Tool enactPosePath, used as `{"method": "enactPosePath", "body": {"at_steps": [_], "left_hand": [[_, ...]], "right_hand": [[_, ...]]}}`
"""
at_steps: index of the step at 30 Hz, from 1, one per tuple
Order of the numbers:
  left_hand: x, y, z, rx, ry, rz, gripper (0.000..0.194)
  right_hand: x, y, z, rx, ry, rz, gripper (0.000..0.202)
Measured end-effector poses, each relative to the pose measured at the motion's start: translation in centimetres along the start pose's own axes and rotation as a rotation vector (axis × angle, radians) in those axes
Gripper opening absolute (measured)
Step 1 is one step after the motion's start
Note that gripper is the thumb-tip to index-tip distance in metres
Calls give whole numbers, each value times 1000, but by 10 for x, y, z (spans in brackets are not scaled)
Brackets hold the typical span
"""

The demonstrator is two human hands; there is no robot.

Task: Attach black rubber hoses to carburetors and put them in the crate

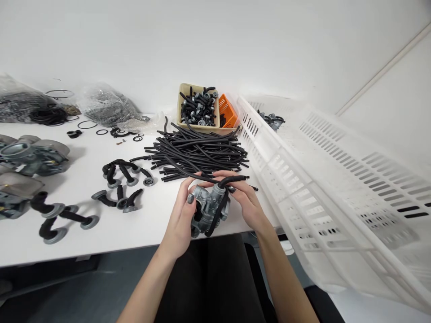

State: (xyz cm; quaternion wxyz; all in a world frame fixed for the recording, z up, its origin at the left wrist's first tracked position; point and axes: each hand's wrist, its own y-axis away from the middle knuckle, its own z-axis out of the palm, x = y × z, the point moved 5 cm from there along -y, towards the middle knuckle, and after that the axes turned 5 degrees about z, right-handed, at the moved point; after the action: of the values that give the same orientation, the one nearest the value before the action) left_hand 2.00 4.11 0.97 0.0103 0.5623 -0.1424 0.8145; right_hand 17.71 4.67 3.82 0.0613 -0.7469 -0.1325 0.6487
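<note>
Both of my hands hold a grey metal carburetor [209, 207] at the table's front edge. My left hand [181, 215] wraps its left side, thumb on the body. From the right, my right hand [247, 199] closes on it near the top, fingers partly hidden behind it. A black rubber boot [232, 179] sits on the carburetor's top and points right. One black hose [217, 213] hangs down its front. Just beyond my fingers lies a pile of black rubber hoses [198, 150].
A white slatted crate [289, 179] stands close on the right, with carburetors [272, 120] inside. Grey-capped rubber boots [126, 172] are spread left of centre. More carburetors [32, 154] stand far left. A cream bin [181, 107], an orange basket [227, 110] and plastic bags [104, 105] line the wall.
</note>
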Motion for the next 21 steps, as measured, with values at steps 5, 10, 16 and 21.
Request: {"method": "enactPosePath", "body": {"at_steps": [5,10,16,21], "left_hand": [[1,0,1,-39,-42,10,42],[-7,-1,-1,-44,-45,75,43],[-8,-3,-2,-10,-81,127,35],[-6,-2,-4,18,-145,161,31]], "right_hand": [[9,5,3,27,-98,67,29],[19,9,9,18,-385,200,26],[26,10,13,53,-612,348,15],[30,15,12,17,-492,310,19]]}}
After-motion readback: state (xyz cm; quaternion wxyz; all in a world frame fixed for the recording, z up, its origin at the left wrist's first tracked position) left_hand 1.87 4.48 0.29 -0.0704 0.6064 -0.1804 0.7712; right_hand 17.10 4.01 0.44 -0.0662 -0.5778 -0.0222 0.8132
